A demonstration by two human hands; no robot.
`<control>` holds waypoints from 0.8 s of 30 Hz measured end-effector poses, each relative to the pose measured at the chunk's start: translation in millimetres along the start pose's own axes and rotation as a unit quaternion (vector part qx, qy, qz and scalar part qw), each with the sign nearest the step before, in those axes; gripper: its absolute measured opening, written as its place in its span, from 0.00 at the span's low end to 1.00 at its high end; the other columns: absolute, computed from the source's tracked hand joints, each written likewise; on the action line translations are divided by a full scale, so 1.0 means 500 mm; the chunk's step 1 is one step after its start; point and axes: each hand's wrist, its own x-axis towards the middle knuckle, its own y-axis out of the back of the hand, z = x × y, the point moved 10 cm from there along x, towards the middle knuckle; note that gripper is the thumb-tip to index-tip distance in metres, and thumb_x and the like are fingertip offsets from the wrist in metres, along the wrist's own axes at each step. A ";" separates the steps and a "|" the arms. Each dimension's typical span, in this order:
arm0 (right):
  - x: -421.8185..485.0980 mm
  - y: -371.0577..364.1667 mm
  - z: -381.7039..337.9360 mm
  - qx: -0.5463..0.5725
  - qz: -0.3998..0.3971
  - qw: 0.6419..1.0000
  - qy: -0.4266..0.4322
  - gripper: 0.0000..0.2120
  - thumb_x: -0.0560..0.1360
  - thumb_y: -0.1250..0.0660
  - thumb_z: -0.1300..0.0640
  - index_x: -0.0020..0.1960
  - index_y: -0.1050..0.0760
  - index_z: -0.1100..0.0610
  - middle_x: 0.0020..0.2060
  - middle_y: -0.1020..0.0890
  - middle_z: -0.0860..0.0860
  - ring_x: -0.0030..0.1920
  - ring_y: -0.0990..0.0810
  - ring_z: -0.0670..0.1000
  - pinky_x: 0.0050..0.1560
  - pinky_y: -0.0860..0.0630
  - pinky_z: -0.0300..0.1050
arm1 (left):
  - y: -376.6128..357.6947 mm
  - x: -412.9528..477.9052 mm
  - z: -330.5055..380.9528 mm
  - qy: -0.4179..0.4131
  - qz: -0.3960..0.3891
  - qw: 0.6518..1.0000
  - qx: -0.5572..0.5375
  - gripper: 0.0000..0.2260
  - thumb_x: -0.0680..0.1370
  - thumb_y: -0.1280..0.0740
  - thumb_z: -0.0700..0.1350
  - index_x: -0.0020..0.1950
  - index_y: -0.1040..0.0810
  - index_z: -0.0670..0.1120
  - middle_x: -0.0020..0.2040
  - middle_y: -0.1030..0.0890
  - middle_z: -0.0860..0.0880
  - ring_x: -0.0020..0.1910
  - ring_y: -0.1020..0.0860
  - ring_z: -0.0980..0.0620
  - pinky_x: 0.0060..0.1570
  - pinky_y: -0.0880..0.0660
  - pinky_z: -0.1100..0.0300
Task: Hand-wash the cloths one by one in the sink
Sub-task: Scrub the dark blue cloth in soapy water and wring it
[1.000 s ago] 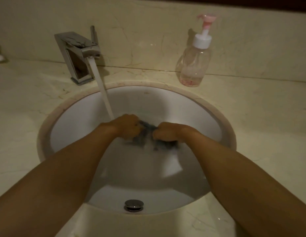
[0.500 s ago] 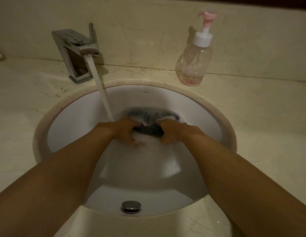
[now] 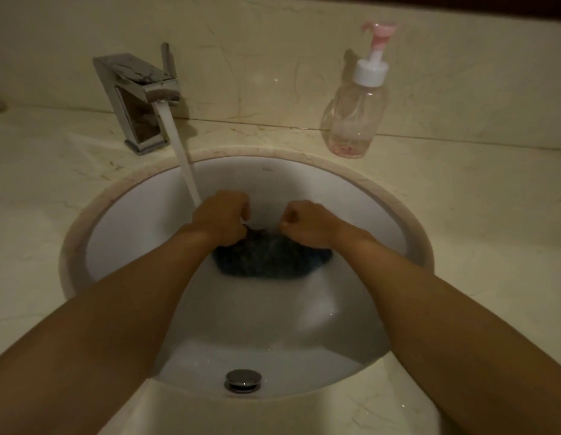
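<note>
Dark blue-grey cloth (image 3: 272, 259) lies wet and bunched near the middle of the white sink (image 3: 131, 233), a little toward 12 o'clock from the centre. The left hand (image 3: 221, 216) has its fingers curled into a tight fist on the cloth's far edge at the 10 o'clock corner. The right hand (image 3: 307, 221) is also closed in a fist, and grips the same edge at the 2 o'clock corner. A gap shows between the two fists, with the cloth sagging below them toward the person. Both forearms reach in from 7 and 5 o'clock.

A chrome tap (image 3: 138, 98) stands on the pale marble counter (image 3: 37, 183) at 11 o'clock of the sink. Its water (image 3: 181, 152) runs down in a slanting stream and meets the back of the left hand. A clear soap bottle (image 3: 354, 114) with a white and pink pump stands at 1 o'clock, holding a little pink liquid. The metal drain plug (image 3: 243, 379) sits at 6 o'clock.
</note>
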 end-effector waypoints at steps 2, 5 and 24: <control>-0.007 -0.071 -0.005 -0.028 -0.125 0.992 0.002 0.22 0.76 0.30 0.40 0.65 0.23 0.51 0.59 0.20 0.50 0.60 0.21 0.55 0.57 0.24 0.48 | -0.016 0.002 0.014 0.000 -0.044 0.999 -0.004 0.09 0.70 0.24 0.40 0.42 0.21 0.50 0.46 0.20 0.50 0.48 0.21 0.48 0.53 0.22 0.53; -0.003 -0.070 0.027 -0.153 -0.117 0.981 -0.030 0.29 0.74 0.28 0.42 0.72 0.26 0.52 0.66 0.23 0.53 0.64 0.23 0.57 0.62 0.26 0.48 | -0.043 -0.003 0.041 -0.026 -0.114 0.993 0.017 0.09 0.71 0.24 0.54 0.43 0.17 0.49 0.43 0.17 0.51 0.43 0.19 0.50 0.50 0.20 0.52; -0.009 -0.029 0.010 -0.054 -0.058 0.996 -0.037 0.11 0.79 0.31 0.47 0.51 0.21 0.54 0.47 0.20 0.52 0.47 0.21 0.54 0.47 0.27 0.44 | -0.040 -0.005 0.038 -0.051 -0.049 0.996 0.054 0.08 0.75 0.31 0.47 0.51 0.26 0.48 0.49 0.25 0.47 0.53 0.22 0.41 0.48 0.26 0.51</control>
